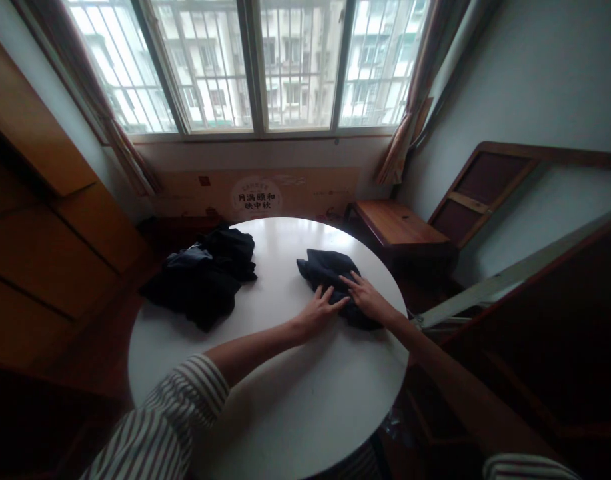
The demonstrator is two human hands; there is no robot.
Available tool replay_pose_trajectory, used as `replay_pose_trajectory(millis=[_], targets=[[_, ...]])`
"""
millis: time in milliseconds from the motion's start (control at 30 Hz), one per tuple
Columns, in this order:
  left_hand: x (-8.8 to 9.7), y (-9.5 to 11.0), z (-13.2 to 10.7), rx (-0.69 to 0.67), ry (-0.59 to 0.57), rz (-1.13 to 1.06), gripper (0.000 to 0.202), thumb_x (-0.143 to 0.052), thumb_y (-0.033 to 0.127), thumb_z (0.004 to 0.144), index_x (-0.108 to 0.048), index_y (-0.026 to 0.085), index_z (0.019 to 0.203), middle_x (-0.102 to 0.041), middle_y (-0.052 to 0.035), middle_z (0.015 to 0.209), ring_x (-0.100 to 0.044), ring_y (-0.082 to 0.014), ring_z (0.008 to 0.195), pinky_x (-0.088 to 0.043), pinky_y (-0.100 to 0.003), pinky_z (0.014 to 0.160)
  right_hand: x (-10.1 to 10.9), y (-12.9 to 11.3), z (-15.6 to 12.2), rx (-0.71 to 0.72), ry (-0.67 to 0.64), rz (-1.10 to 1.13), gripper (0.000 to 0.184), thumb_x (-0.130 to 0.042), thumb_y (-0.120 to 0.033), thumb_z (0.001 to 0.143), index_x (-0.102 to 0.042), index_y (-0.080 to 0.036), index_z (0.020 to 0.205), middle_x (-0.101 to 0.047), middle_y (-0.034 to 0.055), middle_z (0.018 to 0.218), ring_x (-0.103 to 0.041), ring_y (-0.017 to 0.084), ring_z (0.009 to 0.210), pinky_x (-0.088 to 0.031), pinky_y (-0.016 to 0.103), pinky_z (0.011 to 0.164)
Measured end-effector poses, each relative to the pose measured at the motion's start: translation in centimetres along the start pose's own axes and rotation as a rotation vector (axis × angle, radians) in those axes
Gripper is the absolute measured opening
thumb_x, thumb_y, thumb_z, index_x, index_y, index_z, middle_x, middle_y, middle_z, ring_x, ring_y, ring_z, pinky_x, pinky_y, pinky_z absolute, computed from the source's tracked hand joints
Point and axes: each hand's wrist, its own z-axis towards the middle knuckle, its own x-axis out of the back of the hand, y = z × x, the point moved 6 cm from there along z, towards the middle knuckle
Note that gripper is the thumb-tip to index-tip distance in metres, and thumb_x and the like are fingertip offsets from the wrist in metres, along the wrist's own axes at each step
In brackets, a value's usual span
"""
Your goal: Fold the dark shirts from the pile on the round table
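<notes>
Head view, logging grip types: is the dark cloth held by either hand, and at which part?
Nothing is gripped: the left hand and right hand lie open, their fingers resting on top of the dark cloth.

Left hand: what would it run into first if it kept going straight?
The dark cloth, which its fingers seem to touch. The left hand points across it toward the right hand, though depth is hard to judge.

The left hand [318, 313] and right hand [368, 299] lie spread on a crumpled dark garment [330, 277]; a heap of black clothes [200, 283] sits beside it; both rest on a round white table [285, 413].
</notes>
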Motion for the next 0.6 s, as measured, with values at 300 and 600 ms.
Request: replay_pose_trajectory(millis=[300, 600], targets=[[1.1, 1.1, -1.4, 0.068, -0.07, 0.146, 0.064, -0.043, 0.001, 0.088, -0.032, 0.006, 0.151, -0.054, -0.0276, 0.134, -0.055, -0.0336, 0.124, -0.052, -0.042, 0.091, 4.7, 6.0, 4.6, -0.538, 0.068, 0.633, 0.042, -0.07, -0.052, 0.082, -0.068, -0.012, 0.095, -0.07, 0.0111, 0.079, -0.066, 0.018, 0.065, -0.056, 0.028, 0.06], [1.6, 3.6, -7.0, -0.047, -0.067, 0.23, 0.052, -0.041, 0.006, 0.094, -0.039, 0.002, 0.146, -0.064, -0.0257, 0.117, -0.065, -0.0276, 0.103, -0.055, -0.035, 0.082, 1.9, -0.5, 6.7, -0.376, -0.1, 0.965, 0.041, -0.087, -0.033, 0.062, -0.067, -0.016, 0.095, -0.073, 0.0046, 0.085, -0.066, 0.019, 0.073, -0.055, 0.026, 0.063]])
